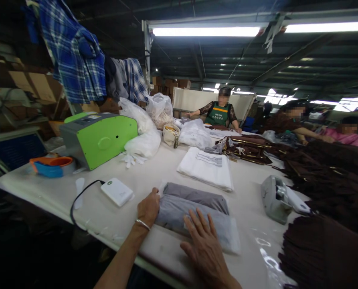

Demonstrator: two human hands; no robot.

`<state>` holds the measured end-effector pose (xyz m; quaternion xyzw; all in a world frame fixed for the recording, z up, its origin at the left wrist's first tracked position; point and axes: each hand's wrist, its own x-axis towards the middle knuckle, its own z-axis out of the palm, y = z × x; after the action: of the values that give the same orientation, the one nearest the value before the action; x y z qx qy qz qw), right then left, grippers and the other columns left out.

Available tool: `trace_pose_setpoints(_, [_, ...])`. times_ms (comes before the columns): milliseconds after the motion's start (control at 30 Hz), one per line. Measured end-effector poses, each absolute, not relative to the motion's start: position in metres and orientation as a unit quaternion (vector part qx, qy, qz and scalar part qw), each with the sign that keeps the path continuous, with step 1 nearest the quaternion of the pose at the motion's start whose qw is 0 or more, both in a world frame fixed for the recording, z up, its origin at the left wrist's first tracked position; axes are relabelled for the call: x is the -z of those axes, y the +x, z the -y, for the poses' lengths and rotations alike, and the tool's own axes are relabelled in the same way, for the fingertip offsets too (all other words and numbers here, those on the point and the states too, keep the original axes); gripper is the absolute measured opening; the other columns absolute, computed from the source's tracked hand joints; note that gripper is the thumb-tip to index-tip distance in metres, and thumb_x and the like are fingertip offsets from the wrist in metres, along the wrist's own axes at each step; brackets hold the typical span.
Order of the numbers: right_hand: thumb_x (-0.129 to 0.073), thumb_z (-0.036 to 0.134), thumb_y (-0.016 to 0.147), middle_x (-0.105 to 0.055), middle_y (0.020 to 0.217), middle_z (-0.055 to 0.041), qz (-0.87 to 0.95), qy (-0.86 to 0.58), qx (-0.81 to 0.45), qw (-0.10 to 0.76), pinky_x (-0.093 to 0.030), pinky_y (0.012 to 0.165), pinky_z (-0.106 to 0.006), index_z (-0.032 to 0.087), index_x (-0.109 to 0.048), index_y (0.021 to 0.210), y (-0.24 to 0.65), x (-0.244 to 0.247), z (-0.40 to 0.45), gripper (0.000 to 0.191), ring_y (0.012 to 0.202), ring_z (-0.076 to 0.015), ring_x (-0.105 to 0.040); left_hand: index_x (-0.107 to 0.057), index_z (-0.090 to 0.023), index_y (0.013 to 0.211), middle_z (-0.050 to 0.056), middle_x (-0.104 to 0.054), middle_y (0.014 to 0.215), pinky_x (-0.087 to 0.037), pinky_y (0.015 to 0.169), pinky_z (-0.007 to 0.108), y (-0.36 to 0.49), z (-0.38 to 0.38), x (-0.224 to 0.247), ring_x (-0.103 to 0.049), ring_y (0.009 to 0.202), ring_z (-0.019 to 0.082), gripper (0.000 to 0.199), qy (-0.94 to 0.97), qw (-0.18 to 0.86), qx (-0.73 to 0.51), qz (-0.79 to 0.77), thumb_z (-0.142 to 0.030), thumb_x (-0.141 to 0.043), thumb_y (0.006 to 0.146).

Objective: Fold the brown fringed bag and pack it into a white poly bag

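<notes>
Long white surface (142,176) carries a folded gray garment in clear plastic (179,212). The left hand (148,208) rests loosely curled against its edge, and the right hand (204,251) lies flat and open on top.

A folded garment (205,168) lies behind the bagged garment (193,216).

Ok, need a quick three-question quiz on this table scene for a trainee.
1. Which hand wears the metal bangle?
2. True or false: the right hand lies flat on the grey garment in clear plastic.
3. What colour is the panel on the boxy machine at the far end of the table?

Key:
1. The left hand
2. True
3. Lime green
</notes>
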<state>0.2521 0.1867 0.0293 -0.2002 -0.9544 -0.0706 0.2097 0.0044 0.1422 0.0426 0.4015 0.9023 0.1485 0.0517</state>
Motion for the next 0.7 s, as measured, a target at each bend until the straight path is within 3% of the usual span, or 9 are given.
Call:
trace_pose_setpoints(133, [-0.041, 0.056, 0.091, -0.035, 0.152, -0.0008, 0.955, -0.208, 0.088, 0.19, -0.022, 0.11, -0.054, 0.03, -0.021, 0.148, 0.255, -0.008, -0.206, 0.066, 0.139, -0.0308, -0.031, -0.05, -0.022, 0.117, 0.007, -0.07, 0.091, -0.047, 0.07, 0.03, 0.0, -0.14, -0.045, -0.068, 0.083, 0.021, 0.025, 0.399, 0.031, -0.152, -0.904, -0.028, -0.039, 0.096])
trace_pose_setpoints(200, [-0.041, 0.057, 0.091, -0.035, 0.152, -0.0003, 0.955, -0.202, 0.099, 0.196, -0.02, 0.11, -0.054, 0.03, -0.019, 0.149, 0.257, -0.004, -0.209, 0.067, 0.139, -0.0305, -0.031, -0.051, -0.02, 0.117, 0.008, -0.068, 0.097, -0.048, 0.07, 0.031, -0.001, -0.136, -0.052, -0.066, 0.085, 0.022, 0.025, 0.401, 0.01, -0.157, -0.903, -0.022, -0.041, 0.095])
trace_pose_setpoints(300, [-0.042, 0.058, 0.09, -0.035, 0.152, -0.0005, 0.952, -0.193, 0.117, 0.208, -0.018, 0.11, -0.053, 0.03, -0.019, 0.149, 0.255, -0.001, -0.208, 0.069, 0.139, -0.0303, -0.031, -0.052, -0.02, 0.117, 0.009, -0.062, 0.113, -0.048, 0.083, 0.032, 0.015, -0.127, -0.066, -0.061, 0.102, 0.021, 0.026, 0.415, -0.032, -0.176, -0.892, -0.018, -0.038, 0.095])
trace_pose_setpoints(400, [-0.043, 0.058, 0.09, -0.035, 0.151, -0.0016, 0.951, -0.19, 0.126, 0.21, -0.023, 0.107, -0.056, 0.029, -0.019, 0.149, 0.253, 0.002, -0.208, 0.07, 0.138, -0.0326, -0.033, -0.057, -0.022, 0.114, 0.005, -0.063, 0.113, -0.043, 0.096, 0.031, 0.053, -0.121, -0.067, -0.056, 0.109, 0.017, 0.029, 0.519, -0.063, -0.224, -0.823, -0.021, -0.033, 0.098])
trace_pose_setpoints(467, [-0.044, 0.058, 0.089, -0.036, 0.15, -0.0025, 0.951, -0.186, 0.128, 0.212, -0.028, 0.105, -0.058, 0.028, -0.017, 0.149, 0.254, 0.003, -0.21, 0.072, 0.137, -0.0341, -0.034, -0.055, -0.026, 0.123, 0.005, -0.059, 0.127, -0.036, 0.107, 0.041, 0.078, -0.122, -0.056, -0.047, 0.125, 0.022, 0.031, 0.638, -0.076, -0.241, -0.727, -0.031, -0.043, 0.095])
trace_pose_setpoints(533, [-0.044, 0.057, 0.089, -0.037, 0.15, -0.0033, 0.956, -0.17, 0.122, 0.205, -0.033, 0.104, -0.057, 0.025, -0.014, 0.15, 0.257, 0.001, -0.215, 0.075, 0.137, -0.0336, -0.035, -0.042, -0.033, 0.139, 0.005, -0.048, 0.142, -0.028, 0.11, 0.055, 0.094, -0.124, -0.038, -0.035, 0.136, 0.031, 0.052, 0.685, -0.079, -0.223, -0.689, -0.049, -0.051, 0.09])
trace_pose_setpoints(600, [-0.044, 0.057, 0.089, -0.034, 0.151, -0.0034, 0.965, -0.154, 0.101, 0.185, -0.037, 0.105, -0.054, 0.024, -0.013, 0.15, 0.265, -0.001, -0.222, 0.075, 0.138, -0.032, -0.033, -0.027, -0.039, 0.146, 0.004, -0.038, 0.15, -0.023, 0.108, 0.065, 0.098, -0.128, -0.02, -0.029, 0.138, 0.037, 0.07, 0.69, -0.072, -0.2, -0.692, -0.061, -0.053, 0.084])
trace_pose_setpoints(700, [-0.043, 0.057, 0.09, -0.028, 0.153, -0.0045, 0.966, -0.2, 0.041, 0.158, -0.038, 0.108, -0.054, 0.027, -0.015, 0.149, 0.286, -0.003, -0.236, 0.073, 0.14, -0.0309, -0.029, -0.016, -0.04, 0.147, 0.004, -0.031, 0.154, -0.021, 0.105, 0.072, 0.093, -0.134, -0.003, -0.027, 0.138, 0.041, 0.085, 0.688, -0.075, -0.172, -0.701, -0.066, -0.057, 0.078])
